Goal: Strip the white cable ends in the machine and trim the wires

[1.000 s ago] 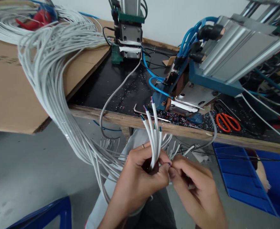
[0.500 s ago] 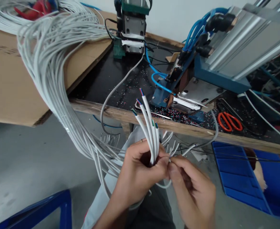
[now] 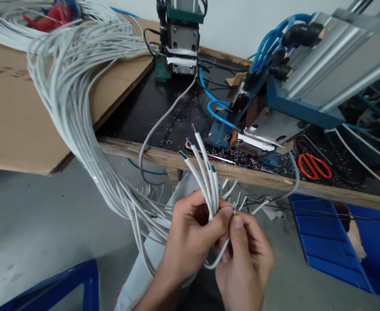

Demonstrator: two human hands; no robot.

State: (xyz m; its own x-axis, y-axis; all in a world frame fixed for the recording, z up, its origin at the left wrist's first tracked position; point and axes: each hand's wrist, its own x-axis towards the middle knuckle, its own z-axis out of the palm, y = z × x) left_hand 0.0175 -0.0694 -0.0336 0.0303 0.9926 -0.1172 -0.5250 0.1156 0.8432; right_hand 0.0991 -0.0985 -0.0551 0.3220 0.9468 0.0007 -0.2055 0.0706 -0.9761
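My left hand (image 3: pixel 190 235) is closed around several white cable ends (image 3: pixel 202 172) that fan upward, their coloured inner wires showing at the tips. My right hand (image 3: pixel 244 255) pinches one more white cable (image 3: pixel 220 255) between thumb and forefinger, its tip right beside the held bunch. That cable loops down under my hands. A thick bundle of white cables (image 3: pixel 69 99) hangs from the cardboard-covered bench at the left and runs down toward my hands.
A blue and silver pneumatic machine (image 3: pixel 293 86) with blue hoses sits on the black bench top. Orange-handled scissors (image 3: pixel 314 166) lie at its right. The wooden bench edge (image 3: pixel 164 153) crosses above my hands. A blue bin (image 3: pixel 339 242) stands lower right, a blue stool (image 3: pixel 63 287) lower left.
My right hand has drawn in closer to the left and turned upright, bringing the single cable's tip up beside the bunch. The bunch stays in my left hand.
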